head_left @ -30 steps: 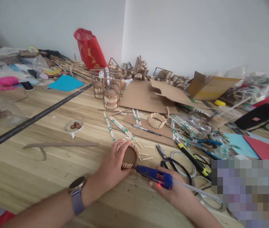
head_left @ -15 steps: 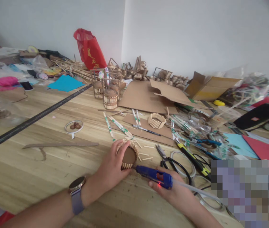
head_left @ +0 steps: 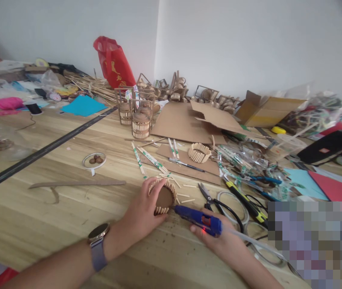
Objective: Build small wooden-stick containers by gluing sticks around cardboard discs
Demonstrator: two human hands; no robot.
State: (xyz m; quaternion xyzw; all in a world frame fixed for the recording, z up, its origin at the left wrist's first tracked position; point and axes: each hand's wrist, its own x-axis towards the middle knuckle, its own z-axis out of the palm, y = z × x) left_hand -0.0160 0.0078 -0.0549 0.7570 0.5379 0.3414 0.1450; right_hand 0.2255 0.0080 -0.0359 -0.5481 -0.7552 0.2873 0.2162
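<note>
- Head view, left hand (head_left: 143, 212): fingers wrapped around a small round basket (head_left: 164, 196) made of short wooden sticks set about a cardboard disc. The basket is tipped on its side on the wooden table (head_left: 68, 216), disc face toward the camera, at 12 o'clock from the person's wrists. A watch (head_left: 98, 234) sits on the left wrist.
- Head view, right hand (head_left: 219, 241): closed around the body of a blue hot glue gun (head_left: 199, 218). The nozzle points toward 10 o'clock and sits just beside the lower right edge of the basket. Whether it touches cannot be told. A red indicator lamp shows on the gun's underside.
- Surroundings: black-handled scissors (head_left: 208, 196) lie at 2 o'clock from the basket, with loose cut sticks (head_left: 185, 195) between them. A finished stick ring (head_left: 199, 152) rests on a cardboard sheet (head_left: 189, 164) at 1 o'clock, well apart. Completed stick lanterns (head_left: 140, 120) stand farther off at 12 o'clock. A yellow-handled cutter (head_left: 246, 202) lies at 3 o'clock. A tape roll (head_left: 94, 160) lies at 10 o'clock.
- Recommended technique, as a judgement:
  - Keep the left grip firm so the basket does not roll while glue is applied.
  - Hold left fingertips clear of the seam; hot glue burns.
  - Apply a small bead at the joint between stick and disc, not on the outer face.
  - Lift the nozzle away cleanly to limit glue strings.
  - Keep the gun's trailing glue stick clear of the scissors.
</note>
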